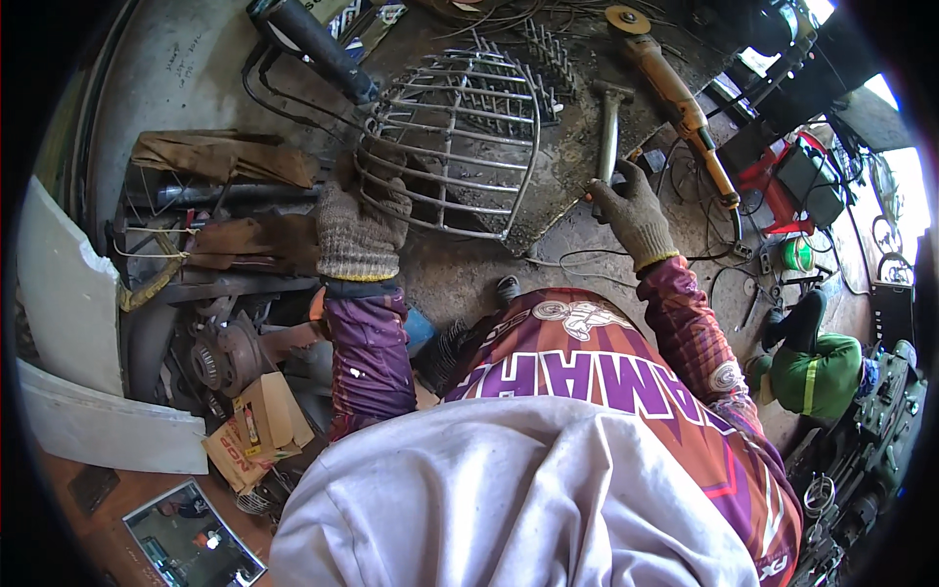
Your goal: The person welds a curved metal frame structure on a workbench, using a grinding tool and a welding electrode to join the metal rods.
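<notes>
My left hand (364, 227), in a knitted work glove, is closed on the lower left side of a rounded metal bar cage (452, 132). The cage is tilted up over a dark, grimy work surface (572, 161), its curved bars running crosswise. On the right, my gloved right hand (634, 210) is closed around the lower end of a hammer (608, 137). The hammer's head points away from me. Behind the cage lie rows of short metal rods (551, 61), partly seen through its bars.
An angle grinder (675, 93) with a cutting disc lies right of the hammer. A dark cylindrical tool (311, 47) with a cord is at the upper left. Cables and a green spool (797, 253) are at right, near a person in green trousers (820, 377). A cardboard box (269, 416) sits lower left.
</notes>
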Demonstrator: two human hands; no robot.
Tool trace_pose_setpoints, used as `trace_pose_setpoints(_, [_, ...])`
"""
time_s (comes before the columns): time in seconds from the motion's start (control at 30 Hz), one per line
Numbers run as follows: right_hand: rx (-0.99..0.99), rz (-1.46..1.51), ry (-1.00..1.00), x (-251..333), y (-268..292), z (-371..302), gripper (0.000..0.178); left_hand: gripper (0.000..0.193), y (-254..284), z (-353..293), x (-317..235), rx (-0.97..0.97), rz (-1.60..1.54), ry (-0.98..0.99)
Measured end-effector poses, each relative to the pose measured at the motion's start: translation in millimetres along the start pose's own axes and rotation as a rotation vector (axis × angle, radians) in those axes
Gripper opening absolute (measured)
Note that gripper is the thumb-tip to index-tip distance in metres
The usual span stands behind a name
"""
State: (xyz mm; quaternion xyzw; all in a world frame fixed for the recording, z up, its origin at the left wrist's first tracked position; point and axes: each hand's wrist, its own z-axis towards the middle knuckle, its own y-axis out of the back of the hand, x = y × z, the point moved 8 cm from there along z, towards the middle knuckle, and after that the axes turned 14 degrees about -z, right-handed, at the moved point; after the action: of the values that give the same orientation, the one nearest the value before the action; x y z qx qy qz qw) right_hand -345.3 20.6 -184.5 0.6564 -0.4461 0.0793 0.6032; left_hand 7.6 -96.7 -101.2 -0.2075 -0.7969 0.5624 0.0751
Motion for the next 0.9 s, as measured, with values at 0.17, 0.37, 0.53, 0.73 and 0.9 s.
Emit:
trace_pose_setpoints(0.17, [0.038,0.107,0.014,10.7,1.5,-5.6,0.072,0.033,12.4,1.8,-15.1,-0.041,-0.009,-0.042])
trace_pose_setpoints(0.37, [0.04,0.167,0.01,12.1,2.3,-10.7,0.074,0.033,15.6,8.5,-15.9,0.002,-0.037,-0.029])
trace_pose_setpoints(0.53, [0.033,0.131,-0.001,9.5,4.8,-11.7,0.075,0.032,8.2,16.0,-11.1,0.17,-0.117,0.111])
trace_pose_setpoints(0.73, [0.045,0.18,0.025,18.1,-1.5,-11.8,0.068,0.025,-11.5,-15.1,-24.1,-0.11,0.062,-0.333])
trace_pose_setpoints(0.9, [0.028,0.28,0.028,6.1,-1.9,-12.4,0.07,0.022,-63.9,-48.7,-17.2,0.133,0.897,-0.592])
